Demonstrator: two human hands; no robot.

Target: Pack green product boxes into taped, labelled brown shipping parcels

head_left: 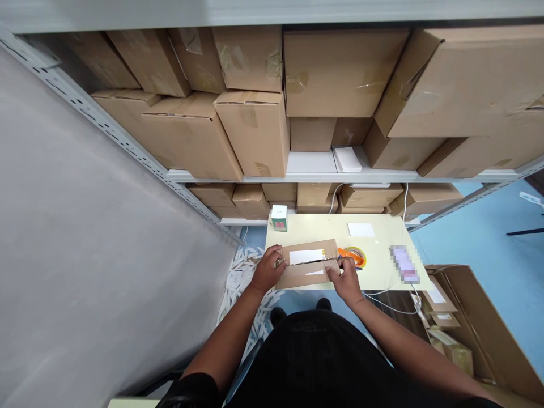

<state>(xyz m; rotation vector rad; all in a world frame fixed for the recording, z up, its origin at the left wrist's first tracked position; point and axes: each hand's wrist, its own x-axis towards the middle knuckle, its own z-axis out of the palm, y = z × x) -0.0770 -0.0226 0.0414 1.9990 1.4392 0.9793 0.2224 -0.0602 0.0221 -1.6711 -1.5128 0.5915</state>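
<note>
A small flat cardboard box (297, 277) is between my hands at the front edge of the pale table (317, 224). A dark gap runs along its middle, and white patches show on both halves. My left hand (268, 271) grips its left end with curled fingers. At the right end, my right hand (346, 279) pinches the box, thumb on top. Just beyond that hand lies an orange tape dispenser (359, 258) with a yellow-rimmed roll. What is inside the box I cannot make out.
On the table stand a green and white carton (279, 218), a white card (361, 229) and a blurred phone-like item (404, 264) with a cable. Shelves of cardboard boxes (255, 133) rise behind. Paper strips (240, 280) cover the floor at left; a large open carton (488, 317) holds parcels at right.
</note>
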